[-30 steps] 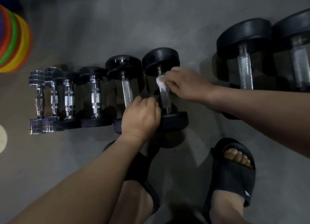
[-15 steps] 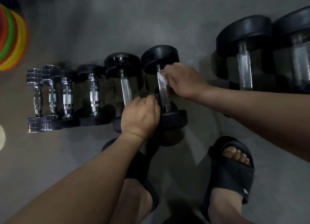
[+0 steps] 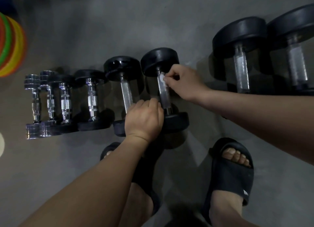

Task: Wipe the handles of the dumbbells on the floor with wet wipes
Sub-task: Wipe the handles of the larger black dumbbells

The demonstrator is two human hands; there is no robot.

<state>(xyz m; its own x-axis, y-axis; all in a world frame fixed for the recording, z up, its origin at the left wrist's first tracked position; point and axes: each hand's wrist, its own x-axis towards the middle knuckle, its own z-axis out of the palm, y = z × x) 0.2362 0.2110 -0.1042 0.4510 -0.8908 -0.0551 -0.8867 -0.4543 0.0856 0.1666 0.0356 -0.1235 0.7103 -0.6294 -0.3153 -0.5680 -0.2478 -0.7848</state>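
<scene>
nearest: both feet are sitting in black slides (image 3: pixel 227 172) just short of the row, so the body is crowding the near side; left hand (image 3: pixel 144 118) is lying knuckles-up over the near ends of two neighbouring dumbbells, fingers curling down, but what they are gripping is hidden under the hand, so can't tell; the target dumbbell (image 3: pixel 176 121) is lying on the floor (image 3: pixel 119 23) with its knurled handle (image 3: pixel 164 96) running away from the person; right hand (image 3: pixel 185 85) is pinching a small white wet wipe (image 3: pixel 161 77) between thumb and fingertips and pressing it on the handle's far end, just under the far head; judgement: the wiping step is underway on this bar; to do it well, be wrapping the wipe round the bar rather than dabbing one face, dragging it full length to the near collar, and rolling the dumbbell to reach the underside; knurling is probably snagging the wipe, so firm pressure, slow stroke; room: next dumbbell (image 3: pixel 126 92) is sitting just beside on the left, leaving a tight gap for knuckles; the right side is opening up more before the two big dumbbells (image 3: pixel 241 70); four smaller dumbbells (image 3: pixel 92 99) are lining up further left; coloured discs (image 3: pixel 11 45) are stacking at the far left edge, well apart.
</scene>
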